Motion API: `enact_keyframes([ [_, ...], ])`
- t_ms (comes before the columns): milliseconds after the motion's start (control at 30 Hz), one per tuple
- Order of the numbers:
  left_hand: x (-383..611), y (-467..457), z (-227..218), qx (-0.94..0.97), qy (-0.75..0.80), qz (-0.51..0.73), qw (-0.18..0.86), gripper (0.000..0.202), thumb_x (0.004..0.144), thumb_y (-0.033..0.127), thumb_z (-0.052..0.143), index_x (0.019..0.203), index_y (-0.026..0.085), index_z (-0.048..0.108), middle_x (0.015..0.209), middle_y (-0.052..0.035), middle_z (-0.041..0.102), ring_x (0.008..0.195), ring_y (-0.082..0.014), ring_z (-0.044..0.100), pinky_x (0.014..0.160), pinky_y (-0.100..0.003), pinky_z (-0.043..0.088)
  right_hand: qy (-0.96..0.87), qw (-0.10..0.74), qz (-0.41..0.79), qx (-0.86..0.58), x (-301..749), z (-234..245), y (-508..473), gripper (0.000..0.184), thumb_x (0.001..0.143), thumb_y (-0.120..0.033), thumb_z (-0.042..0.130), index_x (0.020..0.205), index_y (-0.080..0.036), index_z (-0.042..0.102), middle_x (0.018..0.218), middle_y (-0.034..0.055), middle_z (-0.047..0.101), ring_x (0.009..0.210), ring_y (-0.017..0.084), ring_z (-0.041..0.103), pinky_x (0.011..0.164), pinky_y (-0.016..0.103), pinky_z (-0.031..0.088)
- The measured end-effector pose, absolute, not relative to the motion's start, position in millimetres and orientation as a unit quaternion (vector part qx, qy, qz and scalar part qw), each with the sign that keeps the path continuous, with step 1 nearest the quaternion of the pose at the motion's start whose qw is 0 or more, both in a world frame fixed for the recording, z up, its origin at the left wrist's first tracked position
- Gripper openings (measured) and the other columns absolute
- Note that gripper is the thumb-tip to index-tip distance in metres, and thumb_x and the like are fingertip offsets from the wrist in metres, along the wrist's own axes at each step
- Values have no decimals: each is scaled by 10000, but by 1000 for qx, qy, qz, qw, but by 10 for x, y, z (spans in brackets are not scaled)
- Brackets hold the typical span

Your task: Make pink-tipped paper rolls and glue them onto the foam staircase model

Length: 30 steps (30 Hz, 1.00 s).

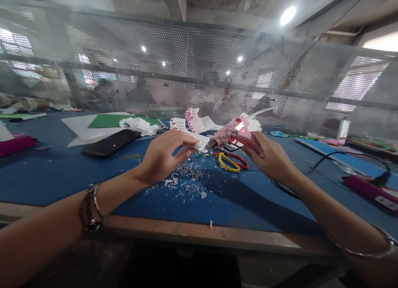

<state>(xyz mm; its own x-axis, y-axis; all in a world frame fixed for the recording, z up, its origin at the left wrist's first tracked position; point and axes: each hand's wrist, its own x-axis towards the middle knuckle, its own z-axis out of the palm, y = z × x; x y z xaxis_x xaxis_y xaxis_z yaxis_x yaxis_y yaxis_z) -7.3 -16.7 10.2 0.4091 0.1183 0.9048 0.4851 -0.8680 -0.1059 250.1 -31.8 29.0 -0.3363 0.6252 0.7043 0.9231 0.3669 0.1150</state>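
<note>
My right hand (267, 155) is wrapped round the handle of a pink glue gun (238, 132), whose nozzle points left and a clear glue stick juts from its back. Between the thumb and fingertips of my left hand (169, 151) is a small white paper piece (201, 142). The nozzle tip is right at this piece; whether they touch I cannot tell. Under the glue gun lie scissors (229, 162) with yellow and red handles. White paper scraps (189, 180) are scattered over the blue table top (124, 192) below my hands.
A black phone (112, 143), a green sheet (108, 120) and crumpled white paper (139, 125) lie to the left. Pink-edged white strips (193, 120) stand behind my hands. A magenta power strip (370, 192) with a black cable is at right. A perforated metal screen (186, 64) closes off the back.
</note>
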Motion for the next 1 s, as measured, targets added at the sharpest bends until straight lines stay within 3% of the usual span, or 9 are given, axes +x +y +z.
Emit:
enact_keyframes([
  [267,-70,-173,97,-815,-197,-517,174,46,767,160,543,806,162,565,785,-39,661,718,-120,593,623,-235,467,-772,282,-250,-512,2495,307,-325,220,785,-365,404,857,-162,449,589,19,461,490,136,390,481,244,280],
  [467,-66,-182,107,-811,-202,-522,171,38,773,171,534,796,165,563,791,-33,664,719,-121,596,601,-226,465,-755,278,-264,-532,2686,322,-219,189,764,-382,409,726,-198,386,604,13,458,501,131,388,484,242,262],
  [667,-62,-181,104,-810,-204,-525,164,44,771,167,530,804,183,556,783,-30,665,704,-123,592,613,-243,470,-704,303,-258,-589,3013,386,-164,335,729,-478,410,582,-224,249,476,-37,339,412,101,291,436,243,215],
  [800,-55,-180,96,-810,-205,-527,153,45,767,167,530,797,169,563,764,-32,662,672,-114,585,579,-223,465,-708,337,-253,-567,2818,403,-300,304,743,-469,400,606,-219,295,480,-37,342,417,106,331,440,242,239],
  [1000,-55,-169,86,-811,-213,-528,135,47,762,177,541,802,171,565,765,-34,657,667,-116,582,570,-214,462,-749,348,-253,-504,2427,326,-439,247,758,-432,422,786,-187,440,610,15,472,492,128,393,482,249,280],
])
